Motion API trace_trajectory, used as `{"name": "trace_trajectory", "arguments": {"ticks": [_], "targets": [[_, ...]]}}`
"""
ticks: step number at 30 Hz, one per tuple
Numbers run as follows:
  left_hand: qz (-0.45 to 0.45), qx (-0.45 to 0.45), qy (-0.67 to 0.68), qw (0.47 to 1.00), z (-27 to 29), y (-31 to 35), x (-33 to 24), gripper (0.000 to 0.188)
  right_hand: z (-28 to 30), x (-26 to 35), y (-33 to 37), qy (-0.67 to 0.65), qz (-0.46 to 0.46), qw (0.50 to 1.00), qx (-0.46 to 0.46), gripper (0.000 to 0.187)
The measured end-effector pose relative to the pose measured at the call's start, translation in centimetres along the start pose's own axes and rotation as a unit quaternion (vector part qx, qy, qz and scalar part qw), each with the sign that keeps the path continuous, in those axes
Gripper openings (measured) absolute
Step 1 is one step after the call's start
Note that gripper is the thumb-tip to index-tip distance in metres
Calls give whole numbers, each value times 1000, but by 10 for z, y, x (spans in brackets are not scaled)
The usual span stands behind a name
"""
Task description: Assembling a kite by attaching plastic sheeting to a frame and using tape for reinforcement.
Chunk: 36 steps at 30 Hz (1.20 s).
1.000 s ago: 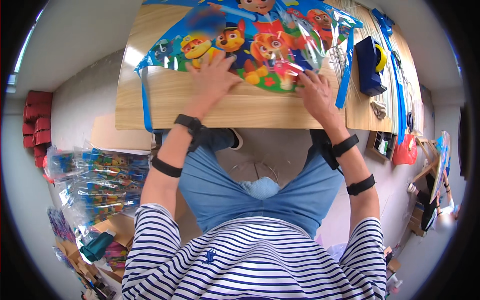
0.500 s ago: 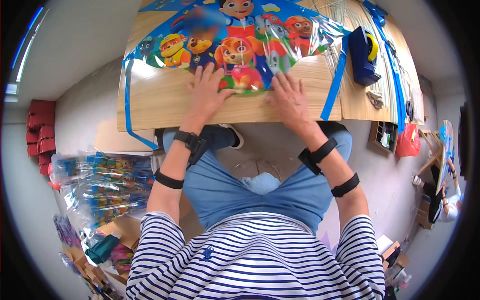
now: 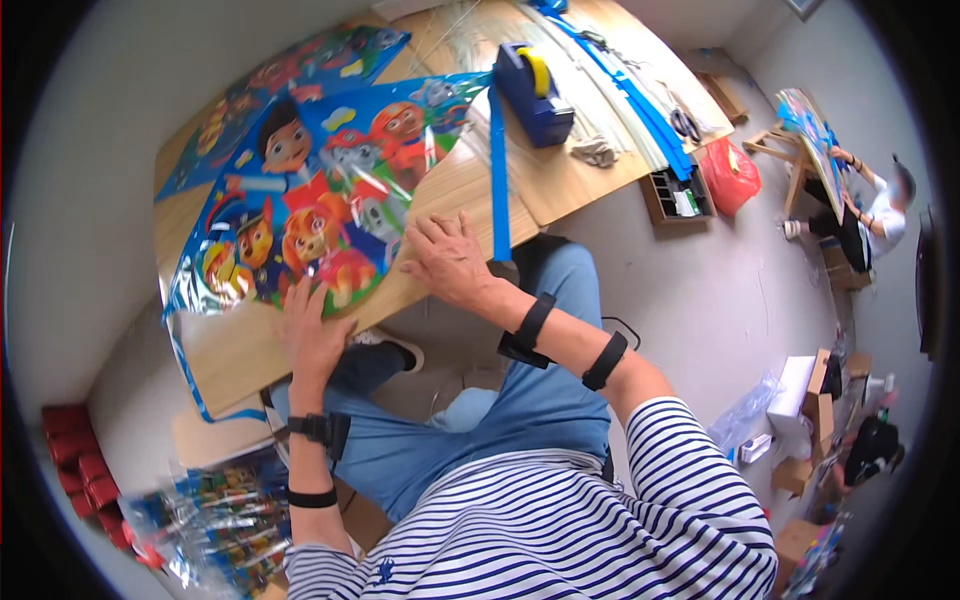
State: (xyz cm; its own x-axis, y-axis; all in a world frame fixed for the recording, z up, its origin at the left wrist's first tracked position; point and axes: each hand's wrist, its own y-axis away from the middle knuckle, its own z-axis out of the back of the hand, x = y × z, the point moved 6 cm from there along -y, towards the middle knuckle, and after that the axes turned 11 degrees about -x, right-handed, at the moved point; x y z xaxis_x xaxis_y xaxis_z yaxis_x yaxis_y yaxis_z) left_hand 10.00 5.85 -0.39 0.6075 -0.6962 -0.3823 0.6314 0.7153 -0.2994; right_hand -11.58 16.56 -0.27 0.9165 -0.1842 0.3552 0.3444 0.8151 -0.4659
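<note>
A glossy printed plastic sheet (image 3: 330, 240), shaped like a kite sail with cartoon figures on blue, lies flat on the wooden table (image 3: 235, 355). Its curved near edge reaches toward me. My left hand (image 3: 312, 335), slightly blurred, rests with spread fingers on that edge, its thumb out to the right. My right hand (image 3: 450, 262) lies palm down on the bare wood, just right of the sheet, fingers apart and holding nothing. Blue strips trail from the sheet's two side corners; the right strip (image 3: 500, 190) hangs over the table edge.
Another printed sheet (image 3: 300, 85) lies farther back. A blue tape dispenser (image 3: 532, 100) with yellow core, a crumpled cloth (image 3: 596, 152), thin pale rods (image 3: 600, 85) and scissors (image 3: 686, 124) sit on the right. Beyond are a red bag (image 3: 730, 178) and a seated person (image 3: 885, 215) with a board.
My view has turned to the right, so the table appears tilted. My right hand has left the sheet's edge and moved onto the wood beside it; my left hand stays at the edge.
</note>
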Motion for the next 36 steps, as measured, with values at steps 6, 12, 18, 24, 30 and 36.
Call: {"name": "trace_trajectory", "arguments": {"ticks": [6,12,18,24,30,36], "targets": [[51,21,-45,997,-1,-5,-25,69,101,-144,17,-10,-203,967,-155,16],[-28,-35,-12,999,3,23,-60,58,159,-288,70,103,-425,885,-159,22],[-42,-2,8,999,2,37,-101,50,214,-404,119,203,-531,764,-306,19],[-114,-3,76,991,-12,8,-146,44,186,-322,63,-6,-382,887,-258,21],[-274,11,80,958,-83,-42,-230,55,101,-205,22,-175,-288,935,-110,22],[-317,3,93,944,-117,-56,-232,46,115,-232,24,-127,-311,936,-108,19]]}}
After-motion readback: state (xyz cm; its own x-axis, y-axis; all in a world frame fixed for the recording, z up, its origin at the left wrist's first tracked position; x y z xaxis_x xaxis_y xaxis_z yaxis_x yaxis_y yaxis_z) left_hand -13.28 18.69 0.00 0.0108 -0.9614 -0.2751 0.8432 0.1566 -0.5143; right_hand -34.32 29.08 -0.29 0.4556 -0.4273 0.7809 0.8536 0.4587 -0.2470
